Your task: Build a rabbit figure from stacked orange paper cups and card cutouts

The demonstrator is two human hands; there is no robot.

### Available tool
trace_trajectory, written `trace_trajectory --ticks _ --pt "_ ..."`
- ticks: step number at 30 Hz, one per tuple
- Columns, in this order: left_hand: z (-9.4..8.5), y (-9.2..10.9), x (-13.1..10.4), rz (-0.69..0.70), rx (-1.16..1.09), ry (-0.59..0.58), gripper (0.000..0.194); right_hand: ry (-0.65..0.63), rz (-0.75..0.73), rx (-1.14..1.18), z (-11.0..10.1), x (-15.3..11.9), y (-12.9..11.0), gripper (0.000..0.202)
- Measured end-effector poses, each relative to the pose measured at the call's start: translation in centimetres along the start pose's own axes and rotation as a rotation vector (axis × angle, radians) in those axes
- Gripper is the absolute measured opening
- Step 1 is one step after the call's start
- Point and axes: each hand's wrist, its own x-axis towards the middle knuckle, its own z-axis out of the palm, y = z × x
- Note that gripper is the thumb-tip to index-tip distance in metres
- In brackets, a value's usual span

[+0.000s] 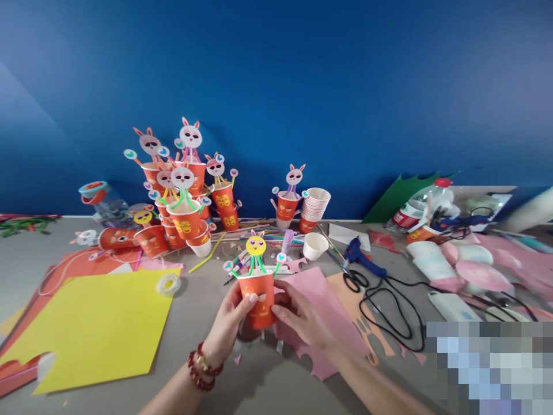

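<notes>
Between both hands an orange paper cup (256,308) is held upright above the table. A yellow rabbit face (256,246) on green stems rises from its mouth, with small round paws on stems at either side. My left hand (233,317), with a red bead bracelet (202,368) at the wrist, closes round the cup's left side, thumb across the front. On the right side my right hand (300,314) grips the cup with its thumb and fingers. Beneath the right hand lies a pink paper sheet (319,323) with cut edges.
Finished rabbit cups (184,216) cluster at the back left, near a stack of paper cups (315,207). Yellow paper (103,328) and a tape roll (168,284) lie left. Right are scissors (355,280), a blue glue gun (365,259) with its cord, and a plastic bottle (419,204).
</notes>
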Motion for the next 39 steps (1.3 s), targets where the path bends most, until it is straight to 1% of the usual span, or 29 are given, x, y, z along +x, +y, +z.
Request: trace_trajectory --ticks 3,6,8,10,12,14,17,19,22,28,32,39 --pt "-0.2 -0.1 0.0 -0.001 -0.031 0.005 0.043 -0.026 0.066 -0.001 -0.1 -0.1 0.0 0.054" --pt "-0.3 -0.3 -0.1 0.049 -0.009 0.019 0.042 -0.097 0.128 0.013 0.2 -0.2 -0.4 0.065" --pt "-0.4 -0.5 -0.2 0.116 0.017 0.027 0.045 -0.135 0.127 0.03 0.7 -0.3 -0.7 0.074" --pt "-0.4 -0.6 -0.3 0.173 0.031 0.013 0.053 -0.149 0.093 0.056 1.2 -0.4 -0.8 0.076" --pt "-0.5 -0.8 -0.4 0.21 0.043 -0.024 0.06 -0.132 0.059 0.064 1.7 -0.5 -0.6 0.074" --pt "-0.7 -1.0 -0.5 0.229 0.055 -0.063 0.063 -0.085 0.018 0.039 2.0 -0.5 -0.2 0.071" --pt "-1.1 -1.3 -0.6 0.248 0.063 -0.092 0.066 -0.029 -0.059 -0.05 2.0 -0.5 0.2 0.063" --pt "-1.4 -1.5 -0.6 0.255 0.061 -0.101 0.068 -0.023 -0.097 -0.125 1.8 -0.5 0.3 0.058" --pt "-1.5 -1.7 -0.5 0.25 0.05 -0.102 0.066 -0.018 -0.111 -0.21 1.7 -0.6 0.3 0.057" --pt "-1.0 -1.4 -0.7 0.213 0.031 -0.08 0.066 -0.003 -0.132 -0.349 1.6 -0.6 0.3 0.058" --pt "-0.9 -1.4 -0.6 0.214 0.043 -0.093 0.065 0.028 -0.166 -0.44 1.3 -0.6 0.5 0.054" --pt "-0.8 -1.5 -0.5 0.228 0.047 -0.078 0.063 0.038 -0.165 -0.469 1.1 -0.5 0.8 0.056"
